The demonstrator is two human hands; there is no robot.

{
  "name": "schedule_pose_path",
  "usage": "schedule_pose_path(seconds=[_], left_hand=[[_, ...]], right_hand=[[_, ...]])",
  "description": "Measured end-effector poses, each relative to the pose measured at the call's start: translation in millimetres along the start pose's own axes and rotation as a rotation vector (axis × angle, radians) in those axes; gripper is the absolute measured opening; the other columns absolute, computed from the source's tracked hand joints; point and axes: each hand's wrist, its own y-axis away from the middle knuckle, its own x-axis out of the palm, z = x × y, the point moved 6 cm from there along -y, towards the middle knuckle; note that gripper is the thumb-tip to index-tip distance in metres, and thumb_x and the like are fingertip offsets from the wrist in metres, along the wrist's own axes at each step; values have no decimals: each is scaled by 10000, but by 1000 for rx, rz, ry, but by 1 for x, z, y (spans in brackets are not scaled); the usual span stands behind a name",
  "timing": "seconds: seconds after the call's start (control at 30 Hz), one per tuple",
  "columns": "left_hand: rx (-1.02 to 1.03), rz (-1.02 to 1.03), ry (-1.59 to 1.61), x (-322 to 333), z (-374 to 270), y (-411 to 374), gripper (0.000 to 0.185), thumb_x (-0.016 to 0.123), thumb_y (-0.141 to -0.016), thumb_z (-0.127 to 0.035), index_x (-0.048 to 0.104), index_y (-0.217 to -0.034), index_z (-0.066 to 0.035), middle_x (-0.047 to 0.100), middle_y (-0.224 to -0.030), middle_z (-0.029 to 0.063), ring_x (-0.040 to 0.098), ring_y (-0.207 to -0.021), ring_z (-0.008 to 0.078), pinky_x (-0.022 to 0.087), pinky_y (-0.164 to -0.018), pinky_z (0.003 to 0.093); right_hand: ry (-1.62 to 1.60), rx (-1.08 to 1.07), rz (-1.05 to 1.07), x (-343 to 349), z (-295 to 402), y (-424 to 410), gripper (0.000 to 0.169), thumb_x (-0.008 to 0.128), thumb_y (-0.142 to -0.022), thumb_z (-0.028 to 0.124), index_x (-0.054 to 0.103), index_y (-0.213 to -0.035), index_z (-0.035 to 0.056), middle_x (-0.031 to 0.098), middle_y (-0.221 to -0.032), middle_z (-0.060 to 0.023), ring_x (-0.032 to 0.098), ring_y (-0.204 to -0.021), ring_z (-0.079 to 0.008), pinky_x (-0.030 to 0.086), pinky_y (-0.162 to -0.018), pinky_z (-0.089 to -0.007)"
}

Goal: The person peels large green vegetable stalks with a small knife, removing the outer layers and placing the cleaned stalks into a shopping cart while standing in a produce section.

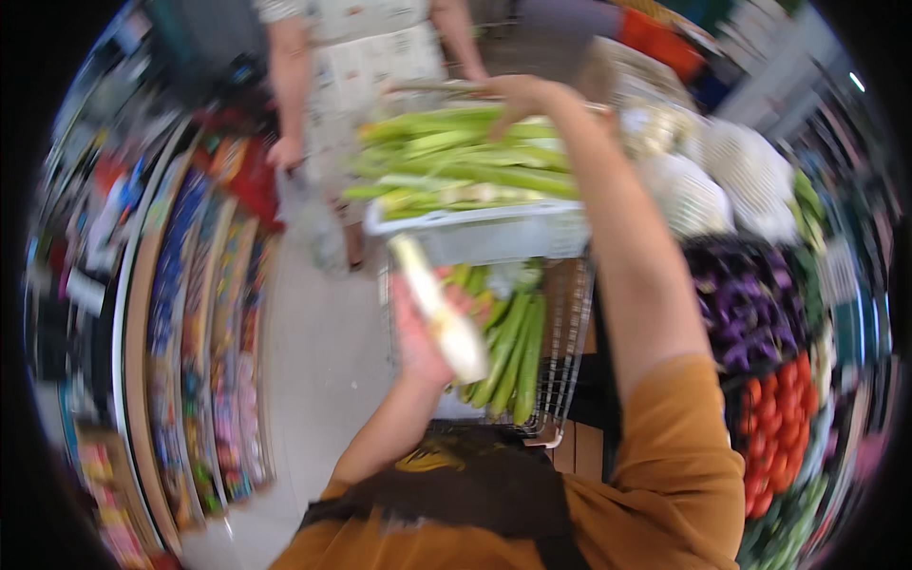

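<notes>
My left hand (420,328) holds a short pale stalk vegetable (442,313), white with a faintly green top end, across its palm. My right hand (524,100) reaches over the far side of a white plastic crate (477,221); its fingers are spread and bent down at a heap of long green stalks (463,157), and blur hides whether they touch or hold any. The crate rests across a wire shopping cart (570,342). Long green gourds or similar vegetables (509,349) lie inside the cart, below the crate and beside my left hand.
Another person (377,64) stands beyond the crate, one hand low with a plastic bag (313,221). Shelves of colourful packages (206,335) line the left side. On the right are net-wrapped white produce (748,171), purple eggplants (744,306) and red tomatoes (780,427).
</notes>
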Motion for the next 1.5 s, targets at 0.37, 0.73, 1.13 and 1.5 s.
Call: schedule_pose_path(seconds=[0.37,0.73,1.13,1.5], left_hand=[[139,89,-440,11,-24,-7,337,395,-833,-365,515,-1005,-101,453,-1217,27,407,-1121,200,304,-935,462],[445,379,-793,83,24,-25,292,376,-752,-378,409,-738,-88,450,-1077,119,363,-1094,248,237,-923,419],[18,330,-164,110,-1,4,309,539,-771,-276,477,-1033,-124,486,-736,50,449,-609,153,392,-538,308],[128,-154,-265,47,-5,13,392,346,-892,-452,504,-932,-96,515,-813,69,503,-751,232,434,-701,374]], right_hand=[[-871,262,-1450,5,68,159,211,661,-677,187,580,-788,28,613,-746,-105,597,-612,-250,463,-561,-373],[-1905,79,-957,117,173,229,242,505,-881,209,589,-766,13,584,-678,-13,500,-636,-32,411,-546,-198],[-1056,222,-1540,24,61,213,162,497,-878,168,587,-771,85,446,-544,36,418,-474,-69,331,-449,-222],[-285,476,-1069,0,18,99,237,547,-808,276,586,-815,43,598,-806,-176,561,-778,-368,423,-647,-446]])
